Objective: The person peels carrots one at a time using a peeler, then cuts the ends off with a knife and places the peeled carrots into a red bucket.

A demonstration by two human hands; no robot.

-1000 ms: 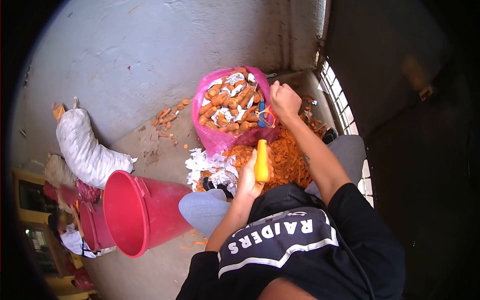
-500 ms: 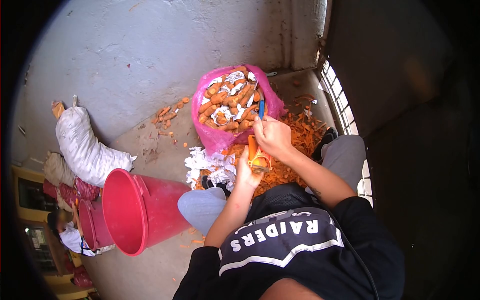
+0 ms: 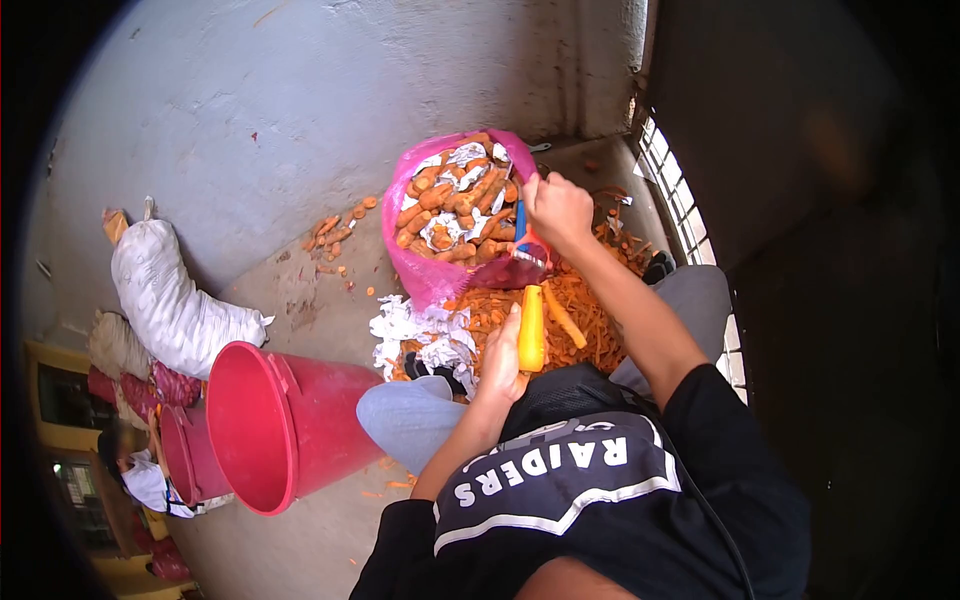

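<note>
My left hand (image 3: 501, 358) is closed around a peeled, bright yellow-orange carrot (image 3: 532, 330), its narrower end pointing up and away from me. In my right hand (image 3: 558, 210) is a vegetable peeler (image 3: 521, 228) with a blue handle and an orange head. The blade is apart from the carrot, above its far end. A strip of peel (image 3: 565, 318) shows just right of the carrot. Beyond my hands stands an open pink sack (image 3: 420, 268) full of unpeeled carrots (image 3: 470, 200) mixed with crumpled paper. Orange peelings (image 3: 600, 290) are heaped on the floor below.
To the left stand a large red bucket (image 3: 330, 420) and a second one (image 3: 190, 455) behind it. A stuffed white sack (image 3: 170, 290) leans by the wall. Carrot pieces (image 3: 335, 230) and torn white paper (image 3: 430, 335) lie on the floor. Another person (image 3: 150, 475) is at far left.
My right hand has moved up and away with the peeler, off the carrot. The carrot now points upward in my left hand, its smooth surface exposed. A peel strip has appeared beside it.
</note>
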